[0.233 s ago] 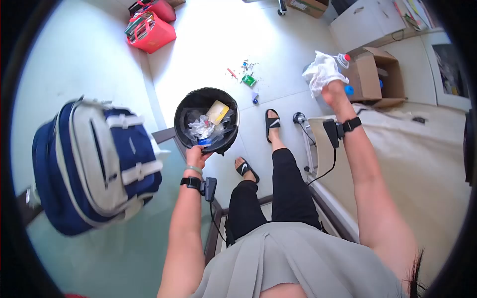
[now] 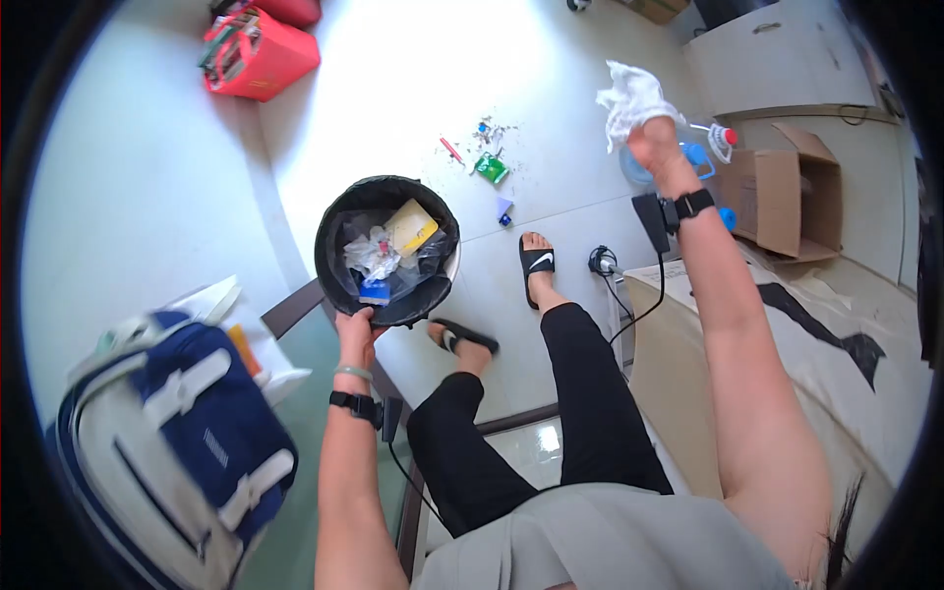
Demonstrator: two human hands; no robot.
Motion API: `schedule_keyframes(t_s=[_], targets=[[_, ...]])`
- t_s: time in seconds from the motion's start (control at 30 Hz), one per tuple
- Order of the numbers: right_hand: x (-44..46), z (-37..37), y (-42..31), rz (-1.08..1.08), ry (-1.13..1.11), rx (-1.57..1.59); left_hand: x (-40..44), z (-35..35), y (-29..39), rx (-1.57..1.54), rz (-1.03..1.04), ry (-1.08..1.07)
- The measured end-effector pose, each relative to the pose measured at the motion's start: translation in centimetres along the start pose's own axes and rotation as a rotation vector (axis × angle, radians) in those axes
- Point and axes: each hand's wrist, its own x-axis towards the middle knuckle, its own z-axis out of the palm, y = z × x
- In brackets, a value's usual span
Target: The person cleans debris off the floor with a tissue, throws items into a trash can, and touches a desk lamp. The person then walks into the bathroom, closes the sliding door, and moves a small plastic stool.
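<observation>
My left hand (image 2: 358, 332) grips the near rim of a round trash can (image 2: 332, 295) lined with a black bag. Inside it lie crumpled clear plastic, a yellow-and-white packet (image 2: 411, 229) and a blue piece (image 2: 375, 291). Out to the right, my right hand (image 2: 653, 146) is closed on a white cloth (image 2: 631, 98) that hangs beyond the fingers. Between the two, on the pale floor, is scattered litter: a green wrapper (image 2: 491, 168), a red stick (image 2: 450, 149), a small purple-and-blue piece (image 2: 504, 211) and dark crumbs.
A blue-and-white backpack (image 2: 211, 413) rests on the glass table at left. Red bags (image 2: 264, 57) stand at the upper left. Beside my right forearm are a large clear bottle (image 2: 639, 167) and an opened cardboard box (image 2: 787, 202). A cable plug (image 2: 603, 261) lies near my foot.
The view has shifted and turned. My left foot has moved as I step, and the trash can and white cloth remain in my hands.
</observation>
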Motion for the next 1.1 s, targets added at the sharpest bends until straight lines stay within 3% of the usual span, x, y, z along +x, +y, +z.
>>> schedule_keyframes(t_s=[0.17, 0.33, 0.43, 0.53, 0.6, 0.63, 0.67, 0.73, 0.77, 0.8, 0.87, 0.97, 1.0, 1.03, 1.1], targets=[[5.8, -3.9, 8.8, 0.080, 0.196, -0.094, 8.1, 1.7, -4.7, -0.172, 0.118, 0.154], [9.8, -11.1, 15.1, 0.189, 0.127, -0.235, 15.6, 5.9, -7.8, -0.244, 0.063, 0.110], [11.9, -11.8, 18.9, 0.215, 0.057, -0.210, 19.3, 3.0, -7.8, -0.272, 0.015, 0.096], [13.5, -13.4, 21.5, 0.244, -0.058, -0.210, 18.7, 3.1, -5.6, -0.089, 0.096, -0.023], [13.9, -13.3, 22.5, 0.157, 0.104, -0.229, 17.0, 3.6, -3.3, 0.002, -0.033, -0.125], [14.4, -11.3, 22.1, 0.190, -0.117, -0.116, 17.2, 1.5, -4.6, -0.053, -0.023, -0.225], [14.9, -11.9, 22.4, 0.197, -0.112, -0.111, 17.0, 0.3, -5.1, -0.048, -0.030, -0.221], [16.3, -13.7, 23.0, -0.008, -0.241, -0.321, 16.1, -0.8, -5.6, 0.329, -0.388, -0.486], [16.5, -13.9, 23.2, 0.023, -0.196, -0.236, 15.6, 0.9, -5.5, 0.649, -0.445, -0.627], [16.4, -14.6, 23.5, 0.031, -0.199, -0.236, 15.4, 2.8, -6.2, 0.643, -0.450, -0.625], [17.1, -17.6, 23.8, 0.006, -0.181, -0.272, 15.4, 7.3, -7.8, 1.216, 0.156, -0.799], [18.5, -22.4, 25.3, -0.036, -0.140, -0.310, 18.5, 15.6, -10.5, 1.058, 0.402, -0.699], [18.7, -23.4, 25.9, -0.047, -0.122, -0.329, 20.2, 18.8, -12.1, 0.982, 0.608, -0.627], [17.5, -23.3, 26.4, 0.009, 0.007, -0.198, 21.8, 21.6, -13.3, 0.959, 0.737, -0.568], [13.9, -21.1, 26.2, 0.010, -0.003, -0.275, 24.5, 25.7, -16.2, 0.957, 0.905, -0.513]])
